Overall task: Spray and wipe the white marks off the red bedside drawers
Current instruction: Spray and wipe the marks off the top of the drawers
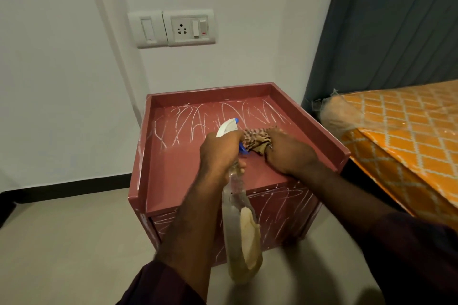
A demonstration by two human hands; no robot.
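A clear plastic spray bottle point(244, 242) with a white and blue top is part filled with yellowish liquid. Its neck is gripped by the left hand point(220, 151). Just beside it, a brown checked cloth point(256, 138) is held bunched in the right hand point(287, 153) on the red box-shaped bedside drawers point(173, 176). White scribbled marks point(188, 121) are seen beyond and below both hands. An orange patterned bed point(409, 126) is seen further right.

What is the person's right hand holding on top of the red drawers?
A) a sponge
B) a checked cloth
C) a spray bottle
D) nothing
B: the right hand grips a bunched checked cloth on the red drawers; the left hand holds the spray bottle.
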